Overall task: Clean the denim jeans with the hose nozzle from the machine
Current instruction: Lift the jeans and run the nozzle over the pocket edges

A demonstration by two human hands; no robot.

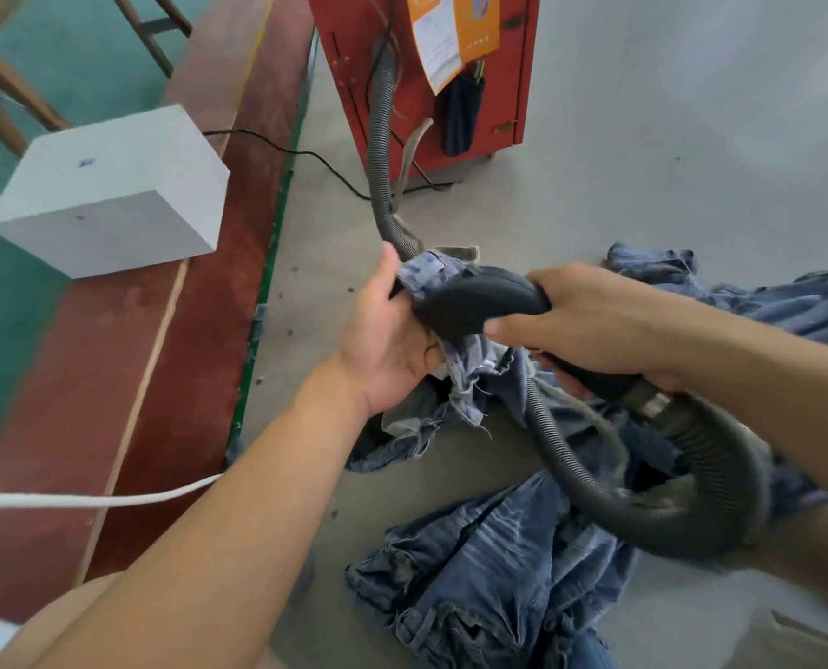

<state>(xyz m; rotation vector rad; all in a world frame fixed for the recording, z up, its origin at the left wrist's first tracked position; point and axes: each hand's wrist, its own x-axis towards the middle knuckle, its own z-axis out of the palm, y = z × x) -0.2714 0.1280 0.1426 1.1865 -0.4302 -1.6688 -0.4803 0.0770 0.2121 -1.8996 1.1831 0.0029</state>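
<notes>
Two hands shared the work. The right hand [590, 325] was wrapped round the black hose nozzle [475, 301] at its handle, thumb along the near side. The left hand [388, 340] held a bunched fold of the denim jeans [455, 374] up against the nozzle's mouth, fingers hidden behind the cloth, so how tightly they closed could not be told.

The denim looked soft and limp but fairly heavy, with frayed edges likely to be drawn into the mouth. A taut hold just beside the mouth seemed the best place to take it. The nozzle looked rigid and light, and its ribbed hose [721, 480] stiff enough to tug back.

That hose looped below the right wrist and ran over the jeans heaped on the grey floor [644, 195], then up to the red machine [508, 79] at the floor's far edge. More denim lay near the right edge and the near edge. To the left, the floor ended at a green-trimmed border, beyond which sat a white box [113, 190] and a white cord [88, 499]. Open room lay to the far right.
</notes>
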